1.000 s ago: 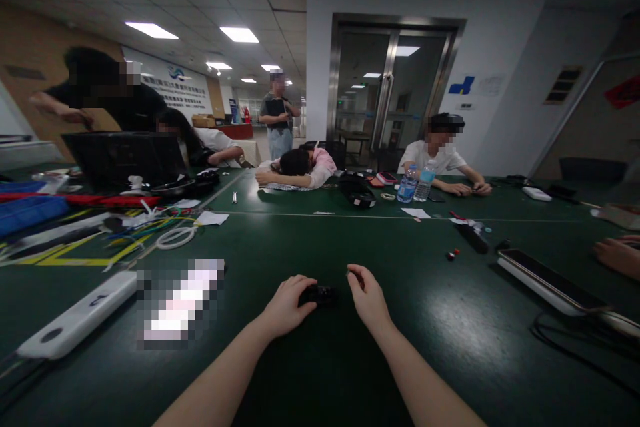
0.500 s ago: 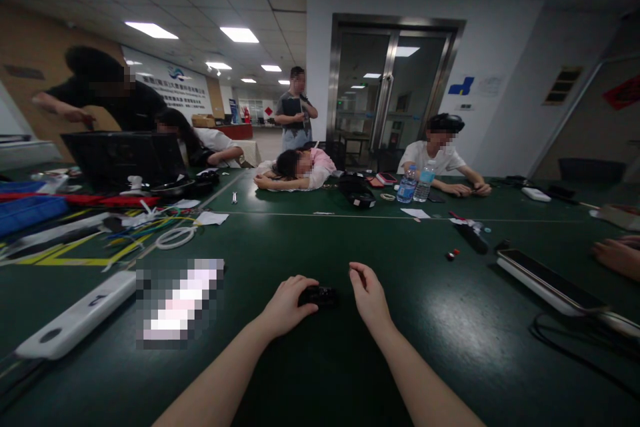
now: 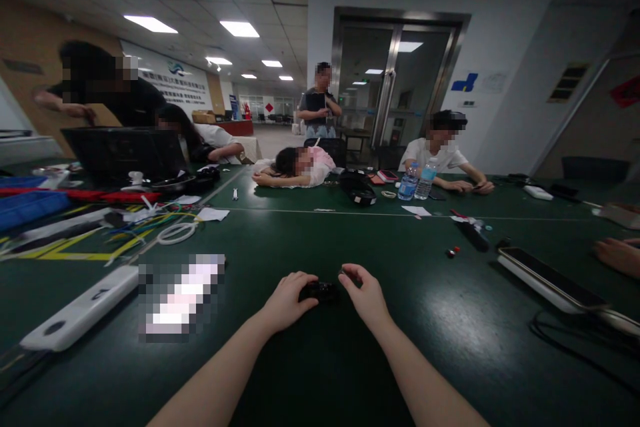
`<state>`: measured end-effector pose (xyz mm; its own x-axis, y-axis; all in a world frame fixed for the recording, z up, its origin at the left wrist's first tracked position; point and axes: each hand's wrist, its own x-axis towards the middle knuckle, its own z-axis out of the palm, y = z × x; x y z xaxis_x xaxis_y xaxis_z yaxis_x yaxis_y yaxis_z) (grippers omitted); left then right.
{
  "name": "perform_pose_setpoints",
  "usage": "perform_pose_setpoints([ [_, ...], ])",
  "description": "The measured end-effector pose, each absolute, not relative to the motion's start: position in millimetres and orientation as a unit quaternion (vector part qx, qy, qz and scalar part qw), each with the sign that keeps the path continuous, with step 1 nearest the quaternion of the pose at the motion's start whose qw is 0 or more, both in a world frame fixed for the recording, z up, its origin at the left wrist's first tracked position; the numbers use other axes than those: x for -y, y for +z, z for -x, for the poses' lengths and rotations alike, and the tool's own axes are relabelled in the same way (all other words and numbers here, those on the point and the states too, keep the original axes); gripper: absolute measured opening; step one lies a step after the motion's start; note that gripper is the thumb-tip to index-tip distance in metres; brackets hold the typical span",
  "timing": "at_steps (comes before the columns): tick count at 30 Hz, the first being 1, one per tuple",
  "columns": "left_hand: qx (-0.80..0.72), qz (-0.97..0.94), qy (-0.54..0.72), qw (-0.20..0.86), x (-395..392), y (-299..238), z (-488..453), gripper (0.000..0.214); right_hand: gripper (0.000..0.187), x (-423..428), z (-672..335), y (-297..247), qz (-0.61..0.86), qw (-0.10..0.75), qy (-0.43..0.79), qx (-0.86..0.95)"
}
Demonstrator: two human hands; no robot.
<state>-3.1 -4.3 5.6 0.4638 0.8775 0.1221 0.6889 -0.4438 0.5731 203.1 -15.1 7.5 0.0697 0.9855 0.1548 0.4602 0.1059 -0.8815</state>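
A small black object [image 3: 323,291] with a glossy, uneven top lies on the dark green table; its kind is too dark to make out. My left hand [image 3: 290,300] grips its left end between thumb and fingers. Just off its right end is my right hand [image 3: 364,293], thumb and index finger pinched together. Something tiny may be between those fingertips, too small to name. A lit phone [image 3: 185,293], blurred over, lies left of my left hand.
Left stands a white power strip [image 3: 83,307], with cables [image 3: 177,233] behind it. To the right are a phone [image 3: 553,277] on a white block and a small red-and-black piece [image 3: 452,253]. Bottles [image 3: 409,183] stand across the table, where several people sit; another person's hand [image 3: 617,257] rests at far right.
My right hand has moved left, close to the black object, its fingertips turned toward it. My left hand keeps its hold. The standing person in the background has shifted right.
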Motion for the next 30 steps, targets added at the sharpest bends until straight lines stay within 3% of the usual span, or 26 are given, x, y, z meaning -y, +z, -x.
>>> perform_pose_setpoints([
  [8,-0.473,-0.822,0.214,0.235,4,3,4,0.04,0.026,21,-194,14,0.567,0.353,0.35,0.656],
  [23,-0.458,-0.834,0.229,0.206,0,-4,3,0.039,0.025,22,-189,12,0.554,0.258,0.285,0.739],
  [30,-0.46,-0.835,0.226,0.2,0,-5,3,0.04,0.03,20,-192,10,0.521,0.288,0.297,0.747],
])
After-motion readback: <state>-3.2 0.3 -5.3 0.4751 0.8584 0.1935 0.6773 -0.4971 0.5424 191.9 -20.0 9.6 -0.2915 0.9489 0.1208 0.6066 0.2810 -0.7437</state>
